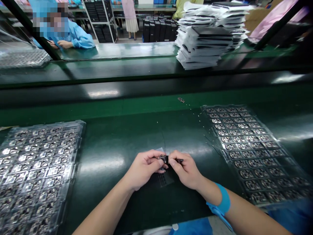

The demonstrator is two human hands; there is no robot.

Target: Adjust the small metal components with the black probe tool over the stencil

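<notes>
My left hand (144, 168) and my right hand (184, 168) meet over the dark green bench near its front edge. Together they pinch a small dark electronic part (164, 159) between their fingertips. The right hand's fingers also close on a thin dark tool or lead (179, 160) that sticks out to the right. A blue strap (223, 202) circles my right wrist. Under the hands lies a small clear film piece (164, 179).
Clear plastic trays of several small circuit parts lie at the left (39, 169) and right (251, 147). One loose part (181, 100) sits farther back. A stack of black-and-white trays (207, 36) stands beyond the belt. A person in blue (73, 36) sits at the far left.
</notes>
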